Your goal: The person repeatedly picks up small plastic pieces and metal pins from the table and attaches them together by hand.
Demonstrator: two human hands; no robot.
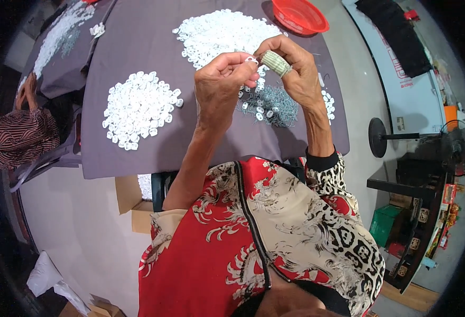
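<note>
Above the table, my left hand (219, 87) pinches a small white plastic piece (251, 60) between thumb and fingertips. My right hand (296, 68) meets it there, its fingers closed at the piece. A pale green striped wrap (276, 63) covers one of its digits; whatever those fingertips grip is too small to make out. Below the hands lies a heap of thin grey metal pins (280, 105) with a few white pieces among them. Beyond them spreads a large pile of white pieces (219, 34). A smaller pile of similar pieces (140, 108) sits to the left.
A red plastic basket (302, 17) stands at the table's far right. At the left, another person (24, 129) in a striped top reaches over a second table with white pieces. An open cardboard box (143, 217) is below the table's near edge. Shelving (422, 227) stands at right.
</note>
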